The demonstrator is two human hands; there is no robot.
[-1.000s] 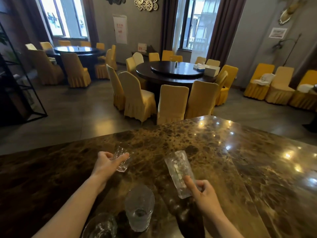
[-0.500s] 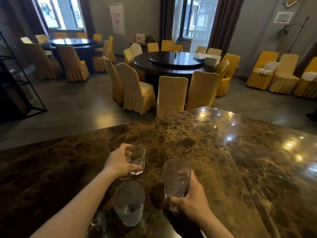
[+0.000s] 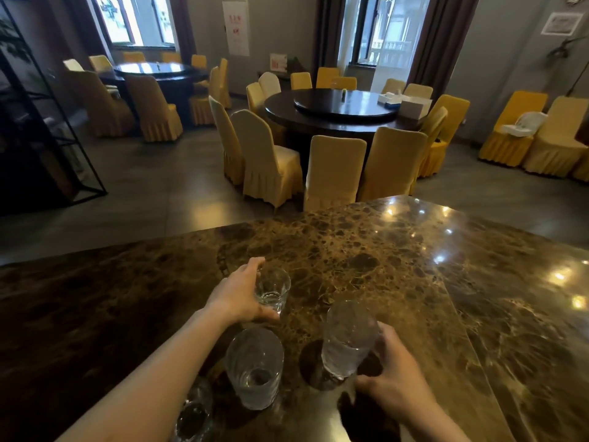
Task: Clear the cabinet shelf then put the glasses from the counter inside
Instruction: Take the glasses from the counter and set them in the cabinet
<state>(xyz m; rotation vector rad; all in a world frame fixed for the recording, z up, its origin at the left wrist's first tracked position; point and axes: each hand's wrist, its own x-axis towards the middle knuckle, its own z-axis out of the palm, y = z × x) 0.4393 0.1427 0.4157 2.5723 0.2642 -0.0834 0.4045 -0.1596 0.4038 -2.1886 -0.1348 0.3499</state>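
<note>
Brown marble bench (image 3: 398, 269), glossy, ceiling lights reflected at right. Short tumbler (image 3: 272, 290) is gripped by left hand (image 3: 237, 296), upright, base near the surface. Tall ribbed glass (image 3: 347, 339) is held by right hand (image 3: 395, 374), slightly tilted. Third glass (image 3: 255, 368) stands free between the forearms; a fourth (image 3: 192, 413) is partly hidden under the left arm. Behind: round dark dining tables (image 3: 338, 113), yellow-covered chairs (image 3: 264, 157), grey tiled floor (image 3: 153, 193).
</note>
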